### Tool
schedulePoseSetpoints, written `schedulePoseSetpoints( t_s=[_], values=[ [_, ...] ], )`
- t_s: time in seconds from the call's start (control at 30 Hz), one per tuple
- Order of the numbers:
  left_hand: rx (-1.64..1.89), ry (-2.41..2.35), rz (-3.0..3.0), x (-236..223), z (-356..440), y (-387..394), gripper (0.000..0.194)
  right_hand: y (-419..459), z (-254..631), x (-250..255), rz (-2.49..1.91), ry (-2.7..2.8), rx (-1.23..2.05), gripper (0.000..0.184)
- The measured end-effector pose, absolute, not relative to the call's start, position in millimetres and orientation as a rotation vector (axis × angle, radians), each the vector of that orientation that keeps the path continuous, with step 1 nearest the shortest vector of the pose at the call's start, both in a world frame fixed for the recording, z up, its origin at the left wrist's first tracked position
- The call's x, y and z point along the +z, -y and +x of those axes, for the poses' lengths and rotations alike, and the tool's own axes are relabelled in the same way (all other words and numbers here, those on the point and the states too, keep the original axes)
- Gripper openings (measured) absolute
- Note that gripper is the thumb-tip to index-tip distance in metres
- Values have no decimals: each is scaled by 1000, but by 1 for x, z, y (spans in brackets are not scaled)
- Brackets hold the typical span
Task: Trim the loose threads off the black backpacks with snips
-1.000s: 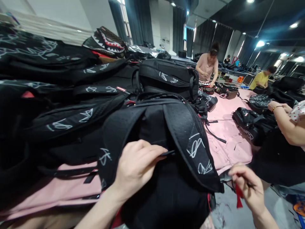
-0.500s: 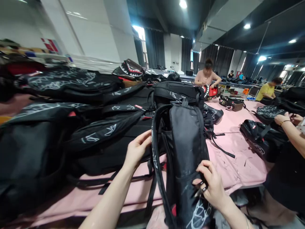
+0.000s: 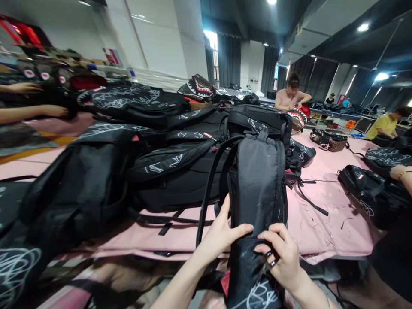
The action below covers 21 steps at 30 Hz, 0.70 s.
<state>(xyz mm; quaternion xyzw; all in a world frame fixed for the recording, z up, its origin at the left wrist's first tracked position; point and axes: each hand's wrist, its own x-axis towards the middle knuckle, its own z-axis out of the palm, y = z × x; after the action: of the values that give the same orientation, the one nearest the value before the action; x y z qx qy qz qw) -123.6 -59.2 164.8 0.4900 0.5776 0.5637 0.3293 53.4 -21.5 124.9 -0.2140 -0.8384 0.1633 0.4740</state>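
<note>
A black backpack (image 3: 257,184) stands upright, side panel facing me, with white scribble lines near its bottom. My left hand (image 3: 227,229) grips its left edge, thumb lying on the panel and fingers around the side. My right hand (image 3: 281,253) is closed at the side pocket's upper edge, its fingertips pinching the fabric. Small dark, shiny parts show at its curled fingers; I cannot make out whether they belong to a tool. Next to the backpack's left side curves a black shoulder strap (image 3: 207,193).
More black backpacks (image 3: 180,189) lie piled at the left on the pink-covered table (image 3: 322,227). A checked shark-mouth bag (image 3: 328,140) lies at the right. Another person's hand (image 3: 401,171) touches a backpack there; other arms (image 3: 35,113) reach in from the left. A person (image 3: 292,96) works behind.
My left hand has moved right and down from the shoulder strap onto the backpack's side edge. My right hand stays at the pocket. The view has turned left, showing other arms there.
</note>
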Motion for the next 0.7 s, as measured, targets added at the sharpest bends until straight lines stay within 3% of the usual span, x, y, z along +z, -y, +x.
schedulePoseSetpoints(
  t_s=[0.23,0.5,0.7],
  values=[
    [1411,-1544,1260,174,-116,55,94,18,60,120,-531,2022,448,12],
    [1501,-1814,1339,152,-117,37,90,8,59,112,-512,2013,535,29],
    [1488,-1959,1328,149,-113,26,89,1,60,109,-445,2001,327,24]
  ],
)
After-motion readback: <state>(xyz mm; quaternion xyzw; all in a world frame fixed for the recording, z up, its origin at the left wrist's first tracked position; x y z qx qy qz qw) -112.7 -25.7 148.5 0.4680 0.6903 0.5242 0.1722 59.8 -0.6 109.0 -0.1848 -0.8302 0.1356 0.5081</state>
